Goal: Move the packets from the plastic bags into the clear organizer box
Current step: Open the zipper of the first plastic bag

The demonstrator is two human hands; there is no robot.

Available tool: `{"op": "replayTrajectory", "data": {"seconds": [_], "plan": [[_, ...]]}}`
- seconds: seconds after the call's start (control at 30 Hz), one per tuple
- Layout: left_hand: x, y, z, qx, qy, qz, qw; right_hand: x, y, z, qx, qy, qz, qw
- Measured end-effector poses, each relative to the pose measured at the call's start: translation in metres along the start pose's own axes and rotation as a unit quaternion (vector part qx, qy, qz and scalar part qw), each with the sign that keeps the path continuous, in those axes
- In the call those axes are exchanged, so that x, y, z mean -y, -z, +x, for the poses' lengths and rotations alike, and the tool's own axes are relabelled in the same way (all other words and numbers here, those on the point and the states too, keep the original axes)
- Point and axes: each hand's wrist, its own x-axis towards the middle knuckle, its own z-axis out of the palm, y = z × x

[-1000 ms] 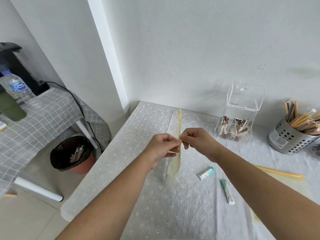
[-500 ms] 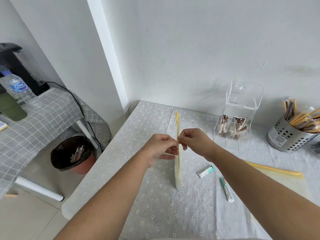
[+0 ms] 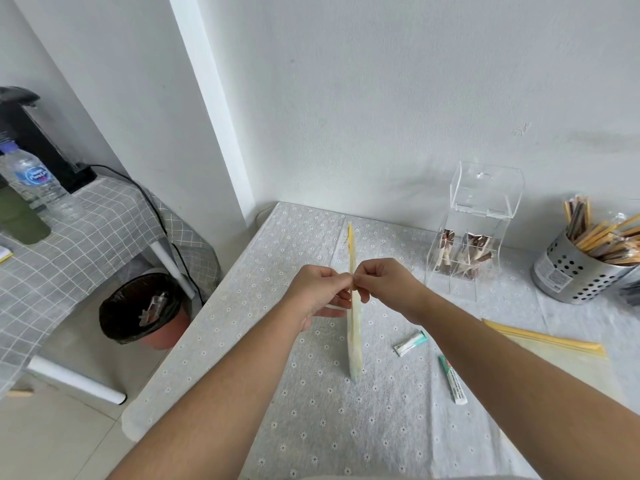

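A yellowish zip plastic bag (image 3: 355, 341) hangs edge-on above the table's middle, its yellow zip strip running up past my fingers. My left hand (image 3: 318, 289) and my right hand (image 3: 384, 282) each pinch the bag's top edge from either side, fingertips almost touching. Two packets lie on the cloth to the right: a short white-and-teal packet (image 3: 410, 343) and a longer green-tipped packet (image 3: 453, 380). The clear organizer box (image 3: 474, 233) stands at the back right with its lid raised and brown packets inside. A second plastic bag (image 3: 554, 348) lies flat at the right.
A perforated metal holder (image 3: 575, 275) full of stick packets stands at the far right by the wall. The table (image 3: 277, 393) has a grey flowered cloth. Left of it on the floor is a bin (image 3: 138, 310); a side table carries a water bottle (image 3: 31, 181).
The bag has swung from a slight tilt to hanging straight down, its lower end now nearer the cloth. Both hands stayed pinched on its top edge.
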Motion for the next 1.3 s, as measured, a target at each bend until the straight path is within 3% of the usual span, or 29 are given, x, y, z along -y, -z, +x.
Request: {"op": "replayTrajectory", "data": {"seconds": [0.2,0.37,0.67,1.03,1.1,1.2,1.3], "plan": [[-0.006,0.000,0.002,-0.030,-0.008,0.064,0.997,0.001,-0.001,0.000,0.000,-0.009,-0.030,1.000],[0.002,-0.003,0.005,-0.012,0.022,0.032,0.999,-0.002,-0.005,0.002,-0.040,-0.048,-0.014,0.998],[0.013,-0.016,0.005,-0.010,-0.045,0.027,0.999,0.000,-0.002,0.004,-0.064,-0.115,0.032,0.991],[0.015,-0.015,0.008,0.041,-0.050,-0.034,0.997,-0.011,-0.011,0.001,-0.015,-0.110,0.261,0.959],[0.014,-0.012,0.007,0.059,-0.029,-0.067,0.996,-0.012,-0.010,0.002,-0.020,-0.095,0.219,0.971],[0.006,-0.006,0.007,0.060,-0.006,-0.103,0.993,-0.006,-0.004,0.003,-0.038,-0.045,0.054,0.997],[0.001,-0.004,0.010,0.047,0.001,-0.066,0.997,-0.001,0.000,0.003,-0.040,-0.020,-0.028,0.999]]}}
